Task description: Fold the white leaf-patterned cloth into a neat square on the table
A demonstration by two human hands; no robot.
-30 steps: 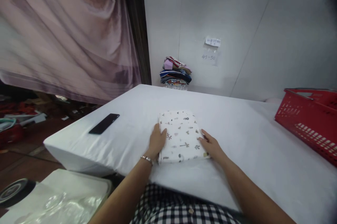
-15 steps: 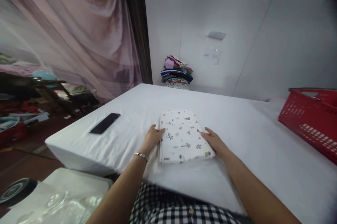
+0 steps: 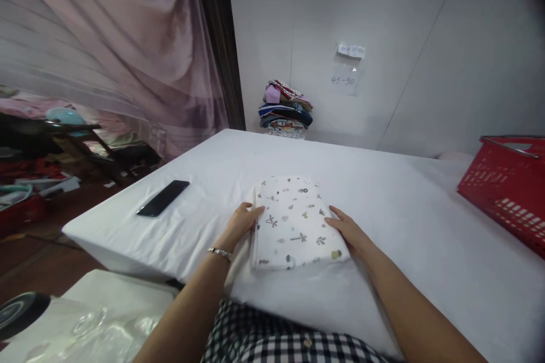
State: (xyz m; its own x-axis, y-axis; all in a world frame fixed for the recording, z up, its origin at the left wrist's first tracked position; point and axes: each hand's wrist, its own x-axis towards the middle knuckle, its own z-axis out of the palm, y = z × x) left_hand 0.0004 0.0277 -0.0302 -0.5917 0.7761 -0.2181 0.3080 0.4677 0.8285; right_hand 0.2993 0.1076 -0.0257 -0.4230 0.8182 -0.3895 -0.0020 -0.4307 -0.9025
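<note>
A folded white cloth [image 3: 293, 221] printed with small tree and heart shapes lies on the white-covered table [image 3: 404, 221] in front of me. My left hand [image 3: 237, 226] rests against the cloth's left edge, fingers stretched toward it, a bracelet on the wrist. My right hand [image 3: 348, 230] lies flat on the cloth's right edge, fingers extended. Neither hand lifts the cloth.
A black phone [image 3: 163, 197] lies at the table's left. A red plastic basket [image 3: 508, 184] stands at the right edge. A pile of folded clothes [image 3: 285, 109] sits at the far wall. A pink curtain [image 3: 106, 39] hangs at left, with clutter on the floor below.
My left hand slid off the top of the cloth to its left edge. My right hand stays at the right edge. The view shifted slightly, and the curtain swung, uncovering the room behind.
</note>
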